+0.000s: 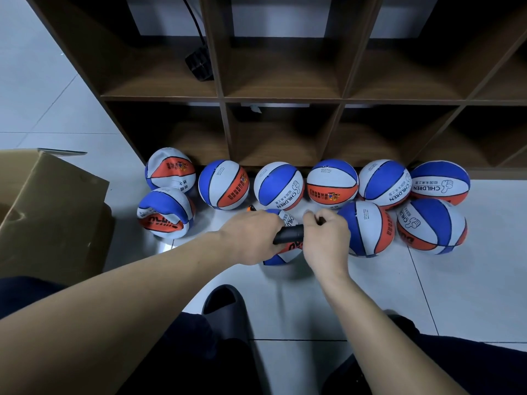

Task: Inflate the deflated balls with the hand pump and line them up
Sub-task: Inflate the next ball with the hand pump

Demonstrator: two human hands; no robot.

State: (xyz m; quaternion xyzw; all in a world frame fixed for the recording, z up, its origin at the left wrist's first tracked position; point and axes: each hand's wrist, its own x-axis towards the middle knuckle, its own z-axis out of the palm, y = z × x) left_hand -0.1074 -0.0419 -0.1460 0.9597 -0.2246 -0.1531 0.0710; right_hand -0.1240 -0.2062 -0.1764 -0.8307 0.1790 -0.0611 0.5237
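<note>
Both forearms bare from elbow to wrist, no sleeves, watch, bracelet or rings showing on left hand [251, 238] or right hand [325, 243]. Legs in dark navy trousers [182, 352], plain cloth, visible at both lower corners and lower centre of the head view. One foot wears a dark grey slide sandal [225, 303], thick moulded one-piece upper with a rounded open toe; the other foot mostly hidden behind the right forearm.

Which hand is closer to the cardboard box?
Left. The left hand grips the pump on the side toward the cardboard box; the right hand is farther away, beyond it.
</note>
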